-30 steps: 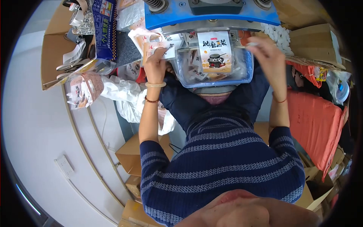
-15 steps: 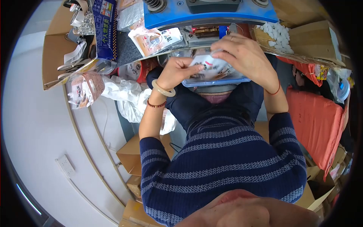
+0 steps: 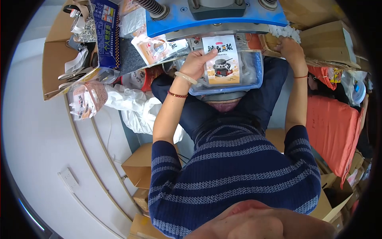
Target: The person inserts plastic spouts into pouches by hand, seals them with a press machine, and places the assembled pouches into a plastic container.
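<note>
A white printed pouch point(image 3: 221, 63) with a black pot picture hangs upright at the front of the blue machine point(image 3: 217, 20), its top edge under the metal plate. My left hand point(image 3: 195, 63) pinches the pouch's left edge, thumb across its printed face. Below and behind the pouch sits a blue-rimmed plastic bin point(image 3: 256, 81) on my lap, with clear and printed pouches inside. At the right, my right hand point(image 3: 289, 49) reaches down to the small white pieces point(image 3: 287, 32) in a cardboard box; its fingertips are partly hidden.
More printed pouches point(image 3: 157, 47) lie on the dark table top at the left, near a blue package point(image 3: 104, 34). An open cardboard box point(image 3: 57, 59) stands far left. An orange-red padded bundle point(image 3: 330, 135) is at the right, and white plastic bags point(image 3: 135, 107) hang below the table.
Both hands were together over the bin half a second ago. My left hand has brought the pouch up to the machine, and my right hand has moved right to the white pieces.
</note>
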Motion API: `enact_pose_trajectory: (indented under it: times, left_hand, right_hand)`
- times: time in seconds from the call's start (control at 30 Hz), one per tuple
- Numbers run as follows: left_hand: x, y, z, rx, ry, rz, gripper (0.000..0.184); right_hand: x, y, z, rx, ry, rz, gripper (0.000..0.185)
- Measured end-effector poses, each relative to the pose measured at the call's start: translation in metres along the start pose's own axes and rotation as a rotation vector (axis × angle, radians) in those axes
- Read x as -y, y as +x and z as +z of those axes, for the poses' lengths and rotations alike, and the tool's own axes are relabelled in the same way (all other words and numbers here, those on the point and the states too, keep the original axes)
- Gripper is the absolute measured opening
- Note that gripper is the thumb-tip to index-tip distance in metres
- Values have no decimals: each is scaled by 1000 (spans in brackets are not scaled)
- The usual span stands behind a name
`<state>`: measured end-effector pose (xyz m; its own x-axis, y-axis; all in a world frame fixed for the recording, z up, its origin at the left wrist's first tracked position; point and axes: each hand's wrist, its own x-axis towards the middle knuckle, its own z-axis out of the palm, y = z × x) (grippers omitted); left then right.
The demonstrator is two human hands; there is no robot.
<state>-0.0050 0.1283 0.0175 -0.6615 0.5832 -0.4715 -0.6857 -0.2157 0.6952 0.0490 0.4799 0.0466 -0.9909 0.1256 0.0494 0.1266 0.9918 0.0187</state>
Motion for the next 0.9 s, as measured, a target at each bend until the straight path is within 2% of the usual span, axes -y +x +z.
enact_pose_trajectory:
  times: [0.03,0.07,0.1,0.13,0.17,0.2,0.27,0.33,0.37,0.47,0.5,0.57,0.6,0.63,0.7,0.77,0.83,0.9]
  left_hand:
    - [2,-4,-6,-6,-3,-1,27]
    - [4,-7,-17,-177,269,277,27]
    - [0,-9,-27,-344,544,558,27]
    - [-12,-18,-36,-512,696,678,37]
    - [-21,-22,-49,-614,1055,931,44]
    - [-25,-22,-66,-607,1281,1007,45]
    - [-14,-31,-84,-598,1655,1152,39]
    - [-9,-44,-100,-508,1722,1093,35]
    - [-6,-51,-104,-549,1618,1104,32]
    - [-9,-69,-82,-731,1223,673,27]
    - [-10,-73,-73,-739,1217,672,27]
    - [-13,-78,-55,-559,830,559,27]
    - [-12,-79,-46,-487,685,592,25]
    - [-14,-83,-36,-452,688,560,25]
    - [-16,-89,-20,-403,694,530,25]
    - [-18,-91,-1,-348,655,499,25]
    - [-20,-89,15,-265,596,486,20]
    - [-27,-88,20,-221,610,417,18]
  right_hand:
    - [-2,4,2,102,77,-1,25]
    - [-3,7,3,202,153,-3,25]
    - [0,10,2,198,155,-6,25]
    - [7,8,0,122,250,43,25]
    - [12,4,-1,51,344,91,24]
    - [15,0,-1,58,349,88,24]
    - [19,-4,-5,-122,757,69,26]
    - [23,-9,-18,-185,838,117,26]
    - [28,-20,-22,-216,915,166,27]
    - [65,-46,-43,-188,1058,134,26]
    - [91,-59,-50,-81,1167,119,25]
    - [131,-70,-40,-37,1113,-112,24]
    - [146,-71,-38,-29,1111,-248,24]
    - [156,-69,-45,-31,1118,-244,24]
    - [164,-60,-77,-33,1390,-139,24]
    - [167,-52,-102,-94,1289,-181,19]
    - [173,-42,-98,-305,1162,-384,14]
    - [173,-34,-94,-291,1109,-440,14]
